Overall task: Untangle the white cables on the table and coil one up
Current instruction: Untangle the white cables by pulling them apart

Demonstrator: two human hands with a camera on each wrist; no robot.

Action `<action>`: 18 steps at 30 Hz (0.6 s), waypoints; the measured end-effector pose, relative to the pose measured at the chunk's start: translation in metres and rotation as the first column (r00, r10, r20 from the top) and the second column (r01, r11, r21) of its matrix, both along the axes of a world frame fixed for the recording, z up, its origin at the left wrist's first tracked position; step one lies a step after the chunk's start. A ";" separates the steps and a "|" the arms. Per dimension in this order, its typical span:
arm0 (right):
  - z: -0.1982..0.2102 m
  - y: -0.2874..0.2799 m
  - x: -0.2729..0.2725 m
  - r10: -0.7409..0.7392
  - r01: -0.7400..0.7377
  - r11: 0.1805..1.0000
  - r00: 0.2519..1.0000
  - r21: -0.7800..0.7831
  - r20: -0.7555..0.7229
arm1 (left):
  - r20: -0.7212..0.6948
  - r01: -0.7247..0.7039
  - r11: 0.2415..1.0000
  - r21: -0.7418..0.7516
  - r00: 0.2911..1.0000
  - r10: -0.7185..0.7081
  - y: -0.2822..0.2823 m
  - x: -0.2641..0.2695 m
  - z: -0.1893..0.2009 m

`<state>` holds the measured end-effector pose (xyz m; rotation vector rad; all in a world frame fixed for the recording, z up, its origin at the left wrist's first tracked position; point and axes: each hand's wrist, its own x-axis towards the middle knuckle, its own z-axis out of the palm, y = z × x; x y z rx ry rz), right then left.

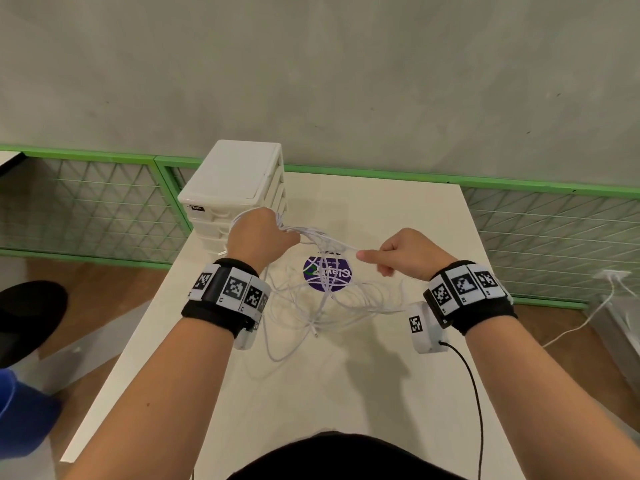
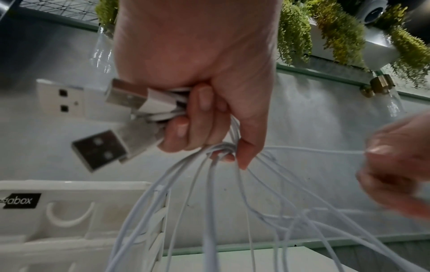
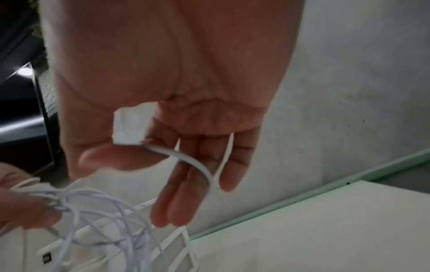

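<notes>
Several thin white cables [image 1: 322, 303] lie tangled on the white table [image 1: 311, 393], over a purple sticker [image 1: 341, 271]. My left hand [image 1: 259, 233] is raised above the table's far left and grips a bundle of them. In the left wrist view its curled fingers [image 2: 204, 128] hold the cables with their USB plugs [image 2: 100, 147] sticking out leftwards. One strand [image 1: 339, 243] runs taut to my right hand [image 1: 405, 254]. There the thumb pinches a white plug [image 3: 130, 125] against the palm [image 3: 186, 119], and its cable [image 3: 193, 162] curves over the fingers.
A white plastic drawer unit [image 1: 235, 181] stands at the table's far left corner, just behind my left hand. A green mesh fence [image 1: 554, 230] runs behind the table. A black wire [image 1: 474, 393] trails from my right wrist camera across the table's near right.
</notes>
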<state>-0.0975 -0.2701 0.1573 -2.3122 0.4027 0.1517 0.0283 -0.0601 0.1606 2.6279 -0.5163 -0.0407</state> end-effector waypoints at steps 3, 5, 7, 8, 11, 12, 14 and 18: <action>-0.003 0.000 -0.003 0.013 -0.049 0.978 0.985 0.202 0.174 | 0.014 -0.014 1.000 0.008 1.000 0.014 0.002 0.002 -0.003; 0.001 0.002 -0.006 -0.039 -0.081 0.924 0.953 0.375 0.302 | 0.008 -0.020 1.000 0.007 1.000 0.020 0.004 0.005 -0.005; 0.006 0.004 -0.007 -0.111 -0.046 0.872 0.950 0.487 0.290 | -0.006 -0.029 1.000 0.007 1.000 0.029 0.007 0.007 -0.008; 0.006 0.003 -0.005 -0.120 -0.005 0.875 0.966 0.484 0.228 | -0.001 -0.039 0.999 0.013 0.999 0.039 0.009 0.008 -0.008; 0.000 -0.002 -0.001 -0.069 0.077 0.973 0.997 0.216 -0.047 | 0.016 -0.062 0.998 0.022 0.998 0.062 0.013 0.008 -0.009; -0.002 -0.002 -0.002 -0.042 0.059 0.992 0.989 0.113 -0.145 | 0.015 -0.057 0.998 0.022 0.998 0.057 0.012 0.007 -0.009; -0.010 0.003 -0.002 -0.003 -0.011 0.999 0.947 -0.043 -0.322 | 0.014 -0.047 0.999 0.010 0.999 0.047 0.010 0.004 -0.009; -0.026 0.010 -0.001 -0.071 0.010 0.987 0.920 -0.158 -0.385 | 0.020 -0.019 1.000 0.007 1.000 0.018 0.007 0.001 -0.009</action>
